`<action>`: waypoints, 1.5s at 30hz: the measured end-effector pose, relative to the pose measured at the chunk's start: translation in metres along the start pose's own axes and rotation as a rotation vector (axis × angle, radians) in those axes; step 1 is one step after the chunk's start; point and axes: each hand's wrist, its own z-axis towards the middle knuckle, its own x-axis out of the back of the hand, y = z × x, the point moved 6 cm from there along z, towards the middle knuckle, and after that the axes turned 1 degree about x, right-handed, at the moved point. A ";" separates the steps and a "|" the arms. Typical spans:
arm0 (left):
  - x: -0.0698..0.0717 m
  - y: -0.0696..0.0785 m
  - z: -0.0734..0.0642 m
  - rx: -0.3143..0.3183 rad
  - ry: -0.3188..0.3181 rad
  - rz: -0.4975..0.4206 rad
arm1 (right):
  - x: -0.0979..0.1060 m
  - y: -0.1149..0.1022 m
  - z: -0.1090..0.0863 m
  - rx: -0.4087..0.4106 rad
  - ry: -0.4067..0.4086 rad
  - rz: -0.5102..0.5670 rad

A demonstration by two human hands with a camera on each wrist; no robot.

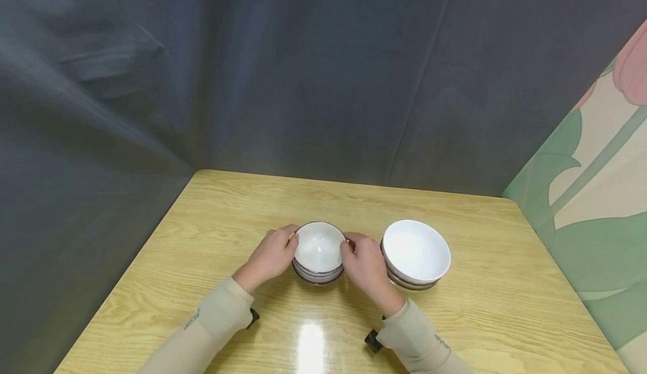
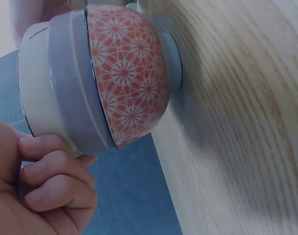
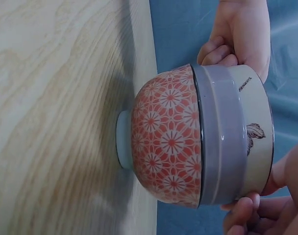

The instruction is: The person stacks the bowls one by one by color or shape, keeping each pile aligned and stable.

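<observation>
Three nested bowls stand upright on the wooden table in front of me. The lowest, a red bowl with white flower patterns [image 2: 127,73], rests on its pale foot. Inside it sits a grey-lavender bowl [image 3: 220,137], and on top a cream bowl with a brown leaf motif [image 1: 319,245]. My left hand [image 1: 270,255] pinches the cream bowl's rim on its left side, fingers curled below the edge. At the opposite side my right hand [image 1: 365,264] grips the same rim, thumb over the edge. In the head view the red pattern is hidden.
Just right of my right hand is a second stack, a wide white bowl [image 1: 417,250] above darker-edged bowls [image 1: 413,286]. The table [image 1: 227,205] meets a dark cloth [image 1: 323,82] at the back and left. A floral-patterned surface [image 1: 601,194] borders the right.
</observation>
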 end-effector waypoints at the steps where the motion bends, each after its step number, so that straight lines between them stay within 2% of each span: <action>1: 0.000 0.000 0.000 0.001 -0.001 -0.001 | 0.000 0.000 0.000 0.002 0.000 -0.003; 9: -0.001 -0.002 0.000 -0.010 0.022 0.000 | -0.002 0.002 -0.001 -0.019 -0.014 -0.019; 14: -0.001 -0.002 -0.001 -0.023 0.059 0.070 | -0.002 0.001 -0.001 -0.025 -0.010 -0.023; 19: -0.001 -0.005 -0.004 0.003 0.073 0.126 | -0.002 0.002 -0.001 -0.021 -0.004 -0.019; 22: -0.003 -0.007 -0.005 0.002 0.061 0.118 | -0.002 0.004 0.000 -0.017 0.000 -0.016; 29: -0.005 -0.005 -0.004 -0.046 0.070 0.129 | -0.001 0.002 0.000 0.026 0.007 0.025; 35: -0.005 -0.003 -0.002 -0.063 0.065 0.139 | -0.001 0.002 0.001 0.010 0.003 0.021; 45: -0.006 -0.007 -0.001 -0.013 0.084 0.111 | -0.003 0.004 -0.001 0.003 0.006 0.048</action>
